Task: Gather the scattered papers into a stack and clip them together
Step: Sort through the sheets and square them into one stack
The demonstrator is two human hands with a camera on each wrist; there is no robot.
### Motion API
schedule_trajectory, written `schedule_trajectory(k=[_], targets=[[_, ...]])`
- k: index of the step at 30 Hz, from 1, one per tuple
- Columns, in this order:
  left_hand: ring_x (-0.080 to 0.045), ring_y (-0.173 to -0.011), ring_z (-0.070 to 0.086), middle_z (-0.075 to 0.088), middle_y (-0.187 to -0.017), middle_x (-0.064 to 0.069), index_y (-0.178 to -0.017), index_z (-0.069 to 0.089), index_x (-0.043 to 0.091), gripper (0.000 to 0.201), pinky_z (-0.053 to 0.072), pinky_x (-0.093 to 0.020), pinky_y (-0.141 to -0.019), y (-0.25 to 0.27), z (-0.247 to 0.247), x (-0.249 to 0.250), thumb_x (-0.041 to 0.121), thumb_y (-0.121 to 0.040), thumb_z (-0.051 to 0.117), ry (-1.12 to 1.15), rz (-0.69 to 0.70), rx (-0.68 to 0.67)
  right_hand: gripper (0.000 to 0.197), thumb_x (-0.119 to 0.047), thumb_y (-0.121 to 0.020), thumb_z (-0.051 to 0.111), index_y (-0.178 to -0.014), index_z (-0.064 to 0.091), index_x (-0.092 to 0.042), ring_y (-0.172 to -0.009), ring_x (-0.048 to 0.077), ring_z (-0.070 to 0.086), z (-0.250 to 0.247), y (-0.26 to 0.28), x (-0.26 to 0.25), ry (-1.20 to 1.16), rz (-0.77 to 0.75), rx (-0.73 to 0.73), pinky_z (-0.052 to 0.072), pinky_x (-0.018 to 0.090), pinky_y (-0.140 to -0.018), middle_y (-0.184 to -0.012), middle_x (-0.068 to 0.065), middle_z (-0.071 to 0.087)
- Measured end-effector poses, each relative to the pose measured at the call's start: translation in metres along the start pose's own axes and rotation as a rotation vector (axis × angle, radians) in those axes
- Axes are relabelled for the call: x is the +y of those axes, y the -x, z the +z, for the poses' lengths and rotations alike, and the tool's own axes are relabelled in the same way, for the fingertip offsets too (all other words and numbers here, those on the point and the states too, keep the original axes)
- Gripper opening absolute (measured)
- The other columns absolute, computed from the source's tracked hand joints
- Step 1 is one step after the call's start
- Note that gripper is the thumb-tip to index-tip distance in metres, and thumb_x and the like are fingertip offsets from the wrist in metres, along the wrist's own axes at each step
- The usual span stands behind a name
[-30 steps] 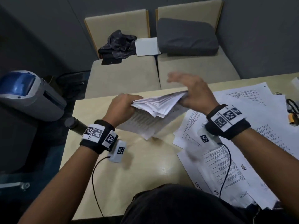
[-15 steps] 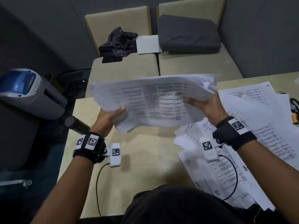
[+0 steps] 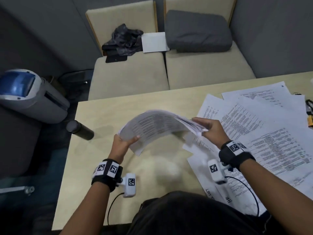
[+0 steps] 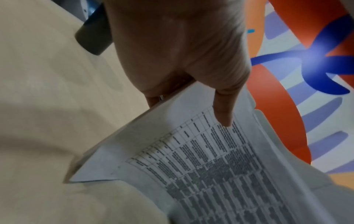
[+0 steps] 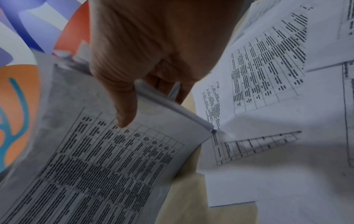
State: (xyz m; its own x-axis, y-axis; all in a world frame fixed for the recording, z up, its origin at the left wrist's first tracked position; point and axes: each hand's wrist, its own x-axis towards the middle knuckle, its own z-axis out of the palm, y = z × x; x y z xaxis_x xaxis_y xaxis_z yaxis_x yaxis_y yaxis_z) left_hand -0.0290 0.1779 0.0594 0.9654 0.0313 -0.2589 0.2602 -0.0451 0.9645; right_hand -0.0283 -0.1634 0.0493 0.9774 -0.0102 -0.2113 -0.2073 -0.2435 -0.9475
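Pale wooden bench (image 3: 105, 167) with cushioned seats beyond its far edge; loose printed sheets (image 3: 271, 133) lie overlapped across its right half, none yet gathered. Gathered stack (image 3: 159, 126) is held clear above the bench centre, bowed upward between both hands. Left hand (image 3: 121, 145) pinches the stack's left end, thumb on the printed face and fingers (image 4: 153, 100) curled beneath. Right hand (image 3: 211, 129) grips the right end likewise, thumb on top, fingers (image 5: 172, 89) under; the sheet edges there are visibly fanned and uneven. Assessment: the step in hand appears to be squaring the stack. Recommended practice: relax the bow, stand the stack on one long edge on the bare bench near the left side, loosen both grips slightly and let the sheets settle by tapping, then turn to a short edge and repeat. Grips held too tight would likely lock the misalignment in. Remaining sheets should be added before clipping. A dark bottle (image 3: 79, 130) lies at the left edge; keep the stack away from it. No clip can be identified with confidence.
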Motion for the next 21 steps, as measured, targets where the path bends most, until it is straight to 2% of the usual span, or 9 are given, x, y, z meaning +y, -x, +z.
schedule_trajectory(k=[2,3,6,10,12,15,18,19,21], targets=[[-0.005,-0.087,0.069,0.075,-0.094,0.008,-0.103,0.067,0.024,0.033,0.053,-0.017,-0.069,0.0,0.003,0.003,0.006,-0.077,0.078,0.009,0.005,0.029,0.047,0.008,-0.072,0.078,-0.114,0.069,-0.008,-0.093,-0.004,0.067,0.001,0.0,0.003,-0.002,-0.049,0.008,0.053,0.018,-0.086,-0.112,0.011,0.071],[-0.004,-0.083,0.068,0.075,-0.091,0.007,-0.101,0.069,0.022,0.027,0.052,-0.015,-0.067,-0.002,0.004,0.005,0.006,-0.08,0.075,0.008,0.007,0.042,0.043,0.003,-0.073,0.08,-0.114,0.07,-0.006,-0.093,-0.003,0.067,0.003,-0.002,0.003,-0.003,-0.071,0.013,0.052,0.016,-0.085,-0.111,0.011,0.072],[-0.007,-0.076,0.066,0.073,-0.086,0.003,-0.098,0.072,0.01,0.012,0.051,-0.017,-0.065,-0.009,0.008,0.015,0.011,-0.086,0.071,0.002,0.021,0.055,0.036,-0.005,-0.076,0.079,-0.111,0.072,-0.006,-0.093,0.003,0.068,0.009,-0.009,-0.001,-0.029,-0.095,0.058,0.052,0.02,-0.088,-0.105,0.007,0.073],[-0.006,-0.068,0.066,0.072,-0.074,0.007,-0.09,0.071,0.009,0.004,0.051,-0.018,-0.062,-0.011,0.013,0.023,0.012,-0.088,0.068,0.03,0.038,0.125,0.024,-0.006,-0.082,0.074,-0.105,0.072,-0.011,-0.076,-0.006,0.066,0.016,-0.015,-0.011,-0.097,-0.073,0.116,0.05,0.014,-0.072,-0.088,-0.003,0.073],[-0.005,-0.067,0.065,0.071,-0.076,0.005,-0.09,0.07,0.008,0.005,0.05,-0.016,-0.06,-0.011,0.01,0.023,0.012,-0.089,0.068,0.046,0.072,0.159,0.02,-0.006,-0.083,0.073,-0.102,0.072,-0.01,-0.074,-0.004,0.066,0.017,-0.013,-0.014,-0.145,-0.077,0.149,0.05,0.012,-0.07,-0.086,-0.003,0.072],[-0.006,-0.072,0.065,0.07,-0.083,0.002,-0.093,0.07,0.011,0.006,0.05,-0.02,-0.065,-0.009,0.004,0.011,0.012,-0.087,0.07,0.024,0.031,0.188,0.02,-0.004,-0.082,0.074,-0.101,0.073,-0.013,-0.076,0.007,0.066,0.018,-0.009,-0.004,-0.105,-0.049,0.127,0.054,0.022,-0.072,-0.086,0.004,0.073],[-0.016,-0.092,0.067,0.071,-0.101,-0.002,-0.109,0.065,0.013,0.024,0.052,-0.029,-0.077,-0.002,0.001,-0.01,0.01,-0.085,0.071,-0.031,-0.071,0.138,0.017,-0.016,-0.08,0.078,-0.091,0.073,-0.004,-0.069,0.019,0.062,0.024,-0.004,0.018,0.09,0.049,0.034,0.05,0.036,-0.064,-0.08,0.02,0.071],[-0.018,-0.097,0.066,0.07,-0.104,-0.002,-0.112,0.063,0.015,0.028,0.053,-0.033,-0.082,-0.001,0.0,-0.013,0.008,-0.086,0.07,-0.057,-0.08,0.105,0.025,-0.024,-0.079,0.078,-0.09,0.073,-0.002,-0.066,0.019,0.06,0.026,-0.003,0.023,0.131,0.079,0.029,0.048,0.037,-0.062,-0.078,0.024,0.07],[-0.02,-0.101,0.065,0.069,-0.108,-0.003,-0.112,0.062,0.019,0.034,0.053,-0.037,-0.086,0.0,-0.006,-0.012,0.006,-0.083,0.073,-0.105,-0.088,0.031,0.024,-0.032,-0.079,0.076,-0.079,0.071,-0.009,-0.059,0.017,0.057,0.027,-0.003,0.024,0.152,0.112,0.049,0.045,0.031,-0.057,-0.067,0.019,0.066]])
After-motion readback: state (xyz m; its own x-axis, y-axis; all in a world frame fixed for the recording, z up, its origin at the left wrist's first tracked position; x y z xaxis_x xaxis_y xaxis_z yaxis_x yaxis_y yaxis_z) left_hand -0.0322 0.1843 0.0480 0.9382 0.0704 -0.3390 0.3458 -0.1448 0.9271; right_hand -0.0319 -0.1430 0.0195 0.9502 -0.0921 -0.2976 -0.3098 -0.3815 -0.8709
